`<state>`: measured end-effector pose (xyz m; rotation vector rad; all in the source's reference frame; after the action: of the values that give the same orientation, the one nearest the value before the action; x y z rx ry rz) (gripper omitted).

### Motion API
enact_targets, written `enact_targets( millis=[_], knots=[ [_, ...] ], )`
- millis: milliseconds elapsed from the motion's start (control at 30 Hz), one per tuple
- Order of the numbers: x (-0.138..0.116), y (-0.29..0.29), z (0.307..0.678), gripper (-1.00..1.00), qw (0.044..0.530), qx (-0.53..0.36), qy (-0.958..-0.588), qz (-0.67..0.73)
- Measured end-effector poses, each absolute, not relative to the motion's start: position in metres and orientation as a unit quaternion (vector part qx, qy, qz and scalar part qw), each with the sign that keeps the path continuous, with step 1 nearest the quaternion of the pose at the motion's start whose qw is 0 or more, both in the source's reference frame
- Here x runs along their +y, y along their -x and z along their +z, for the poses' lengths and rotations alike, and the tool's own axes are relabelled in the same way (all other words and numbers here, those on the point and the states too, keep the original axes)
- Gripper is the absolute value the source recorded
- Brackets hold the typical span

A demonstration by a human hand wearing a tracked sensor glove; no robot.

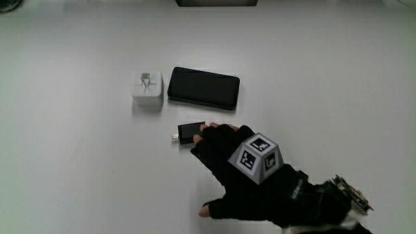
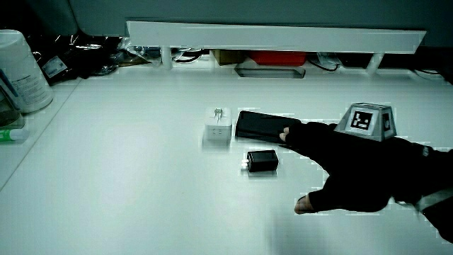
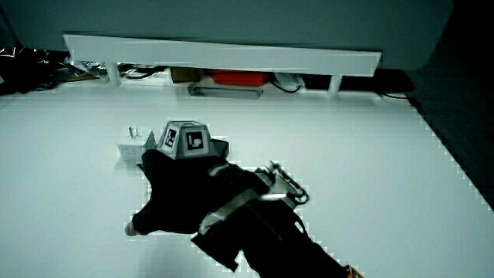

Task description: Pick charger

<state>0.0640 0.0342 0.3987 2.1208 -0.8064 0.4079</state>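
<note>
One charger point(image 1: 190, 132) at hands' point(image 1: 242, 170) fingertips.

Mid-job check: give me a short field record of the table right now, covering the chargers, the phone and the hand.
white charger: prongs up, beside the phone
phone: black, lying flat, farther from the person than the black charger
black charger: small block on the table, plug end pointing away from the hand
hand: fingertips at the black charger, not yet closed on it
task state: nothing lifted
</note>
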Motion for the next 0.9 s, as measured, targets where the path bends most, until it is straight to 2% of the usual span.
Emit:
enact_targets(
  millis=[67,433,900],
  knots=[
    [0.027,-0.059,0.403,0.0,0.395,-0.311,-0.852,0.15],
    [-0.015,-0.049,0.418,0.0,0.429,-0.273,-0.843,0.173],
    [-0.037,-0.05,0.479,0.0,0.473,-0.222,-0.824,0.218]
  ],
)
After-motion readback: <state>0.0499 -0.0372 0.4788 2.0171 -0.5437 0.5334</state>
